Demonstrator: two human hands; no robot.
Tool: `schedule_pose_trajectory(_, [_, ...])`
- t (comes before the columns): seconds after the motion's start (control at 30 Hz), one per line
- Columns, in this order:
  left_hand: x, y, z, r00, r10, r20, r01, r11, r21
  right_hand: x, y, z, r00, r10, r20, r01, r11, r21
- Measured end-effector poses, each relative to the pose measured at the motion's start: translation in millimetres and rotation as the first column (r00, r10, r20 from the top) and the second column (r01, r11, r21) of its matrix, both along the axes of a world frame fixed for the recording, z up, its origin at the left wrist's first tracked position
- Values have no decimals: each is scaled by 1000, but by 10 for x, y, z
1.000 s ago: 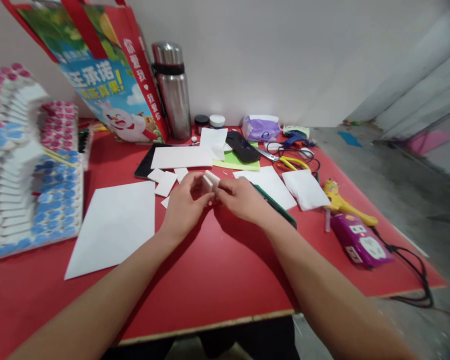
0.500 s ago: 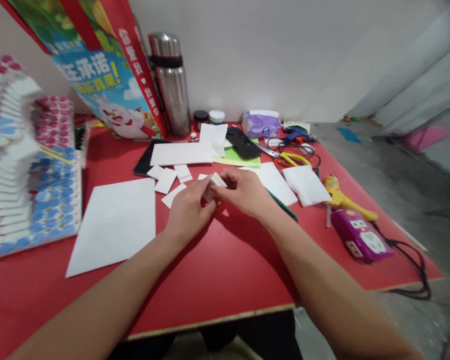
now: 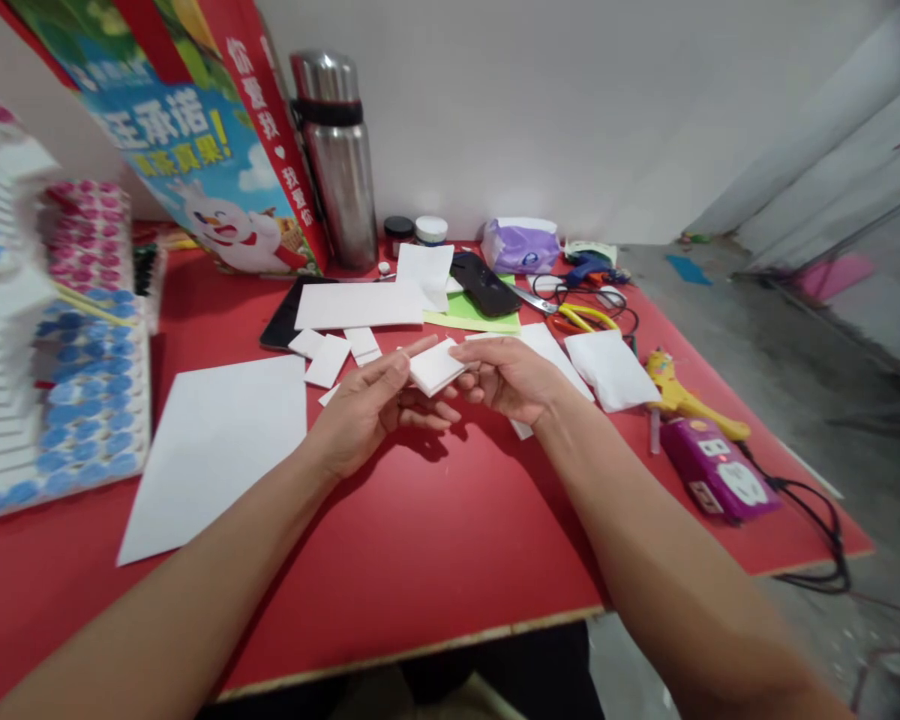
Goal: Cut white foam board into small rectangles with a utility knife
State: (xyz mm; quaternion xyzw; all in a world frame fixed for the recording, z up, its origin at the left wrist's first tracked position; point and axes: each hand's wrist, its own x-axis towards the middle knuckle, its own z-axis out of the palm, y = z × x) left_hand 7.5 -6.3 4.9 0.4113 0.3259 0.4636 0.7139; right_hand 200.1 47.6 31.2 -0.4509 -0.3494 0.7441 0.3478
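Between my two hands, above the red table (image 3: 435, 560), is a small stack of white foam board pieces (image 3: 436, 368). My left hand (image 3: 375, 405) pinches its left side, thumb near the edge and fingers beneath. The right side is gripped by the thumb and fingers of my right hand (image 3: 514, 378). Several loose white foam board pieces (image 3: 328, 360) lie just beyond my left hand. A larger white sheet (image 3: 221, 450) rests flat to the left of my left forearm. White paper (image 3: 559, 360) lies behind my right hand, partly hidden by it.
At the left stands a foam model (image 3: 90, 430) with blue and pink discs. A paper bag (image 3: 217, 150) and steel flask (image 3: 337, 165) stand behind. To the right lie scissors (image 3: 585, 317), a yellow glue gun (image 3: 690, 397) and a purple power strip (image 3: 720, 470). A black phone (image 3: 487, 285) lies farther back.
My hands have turned the small white stack so its broad face shows, and the fingers have spread more around it. The view has shifted slightly.
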Motion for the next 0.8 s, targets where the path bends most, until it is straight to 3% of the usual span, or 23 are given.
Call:
schedule_pose_trajectory(0.43, [9,26,-116,995,91,-31,-88,991,104,27,20,-62,998,54,-34,-51,994,94])
schedule_pose_trajectory(0.8, [8,2,-87,999,28,-24,-24,990,140,35,25,-74,996,72,-46,-67,993,93])
